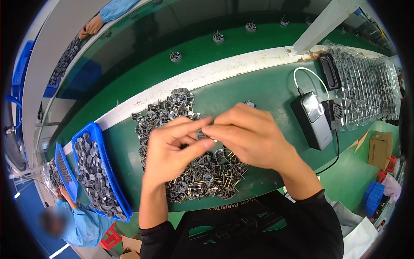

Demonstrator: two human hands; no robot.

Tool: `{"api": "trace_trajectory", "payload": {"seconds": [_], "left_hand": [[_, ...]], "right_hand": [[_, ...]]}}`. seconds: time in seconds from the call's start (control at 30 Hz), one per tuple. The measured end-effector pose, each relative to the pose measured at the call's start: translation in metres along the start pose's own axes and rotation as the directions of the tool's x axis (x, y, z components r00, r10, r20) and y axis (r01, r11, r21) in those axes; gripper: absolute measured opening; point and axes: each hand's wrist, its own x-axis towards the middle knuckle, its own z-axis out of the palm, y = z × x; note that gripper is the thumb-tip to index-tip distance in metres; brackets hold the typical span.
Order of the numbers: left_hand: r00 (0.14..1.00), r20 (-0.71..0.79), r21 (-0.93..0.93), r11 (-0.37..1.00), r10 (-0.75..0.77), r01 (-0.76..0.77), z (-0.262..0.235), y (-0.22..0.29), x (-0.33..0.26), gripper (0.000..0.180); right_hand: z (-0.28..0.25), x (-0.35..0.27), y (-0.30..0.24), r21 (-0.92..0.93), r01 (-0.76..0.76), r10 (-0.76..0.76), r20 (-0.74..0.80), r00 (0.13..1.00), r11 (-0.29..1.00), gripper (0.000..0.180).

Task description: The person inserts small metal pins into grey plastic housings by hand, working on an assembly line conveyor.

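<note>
Above a pile of small dark parts with brass-coloured metal pins (207, 177), my two hands meet at the fingertips. My left hand (170, 149) is closed, its thumb and fingers around a small grey round part (200, 134). My right hand (252, 136) is pinched against that part from the right; its fingertips hide whatever they grip. A blue tray (126, 207) full of grey round caps (92, 168) stands on the green table (267, 93), left of the pile. One small part (250, 104) lies just beyond my right hand.
Behind a white ledge (172, 84), pinned round parts (218, 37) sit spaced along a green belt (194, 54). To the right are a power bank (312, 123) with cables and stacked clear plastic trays (366, 86). Co-workers in blue sleeves (116, 8) work at the left.
</note>
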Motion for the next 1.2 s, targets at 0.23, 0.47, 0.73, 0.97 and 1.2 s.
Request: {"api": "trace_trajectory", "payload": {"seconds": [0.23, 0.47, 0.73, 0.97, 1.2], "left_hand": [[0.953, -0.297, 0.358, 0.932, 0.056, 0.057, -0.068, 0.004, 0.052, 0.029], [0.873, -0.488, 0.328, 0.926, -0.004, 0.188, -0.143, -0.036, 0.102, 0.025], [0.957, -0.286, -0.002, 0.999, 0.049, -0.051, -0.065, 0.001, 0.054, 0.028], [0.994, 0.107, 0.04, 0.998, 0.035, -0.039, -0.011, 0.027, 0.012, 0.049], [0.992, 0.076, 0.165, 0.98, 0.097, -0.109, 0.001, 0.018, 0.012, 0.047]], "right_hand": [[-0.032, 0.002, 0.032, -0.151, -0.177, 0.203, 0.183, 0.962, 0.973, 0.016], [0.008, -0.015, 0.017, -0.102, -0.03, 0.073, 0.438, 0.896, 0.994, 0.024], [0.006, -0.004, 0.011, -0.054, -0.142, 0.148, 0.114, 0.982, 0.988, 0.032], [0.007, 0.004, -0.001, 0.13, -0.036, 0.054, -0.141, 0.989, 0.991, 0.033], [0.012, 0.002, 0.002, 0.155, -0.029, 0.058, -0.187, 0.981, 0.987, 0.022]]}}
